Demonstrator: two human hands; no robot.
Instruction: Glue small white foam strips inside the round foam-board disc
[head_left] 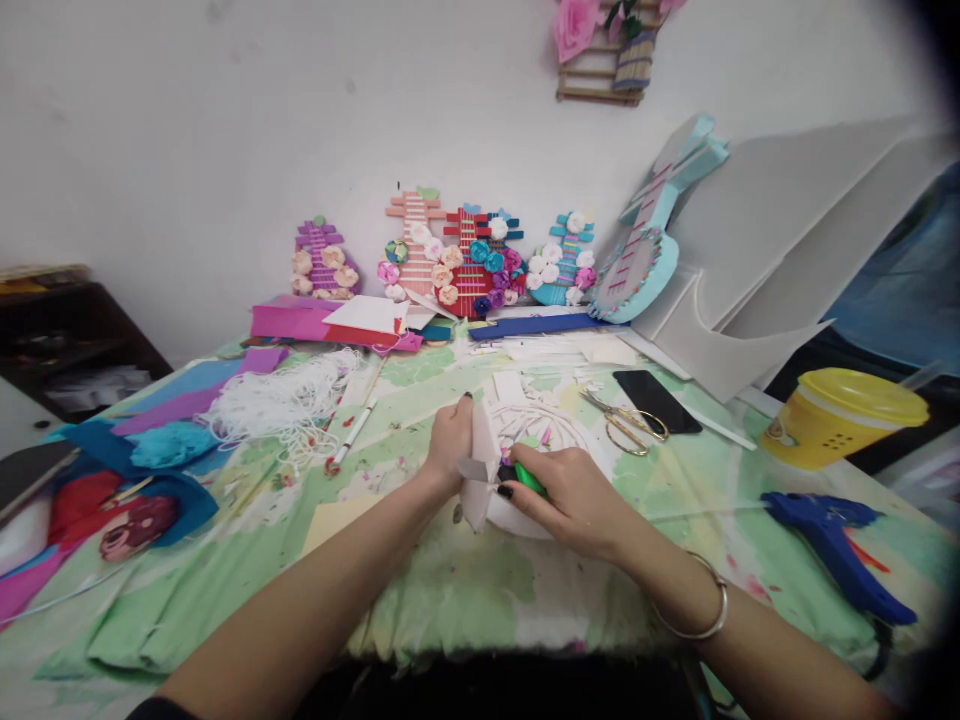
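Observation:
In my right hand [566,495] is a green utility knife [529,479], its blade pointing left across the lower edge of a white foam board piece [482,470]. My left hand [450,440] grips that piece from the left side, holding it upright on edge; most of its fingers are hidden behind the board. Under and behind the knife lies a round white plate-like form [577,430] with ridges and small coloured bits, partly covered by my right hand. Gold-handled scissors [630,428] rest to its right, beside a black phone [658,401].
A blue glue gun [832,540] lies at the right, near a yellow lidded bucket [844,420]. White yarn [270,405], a white pen [352,435] and coloured felt [150,500] spread leftward. Several flower-trimmed lute-shaped crafts [472,265] stand against the wall; grey boards [780,270] lean at right.

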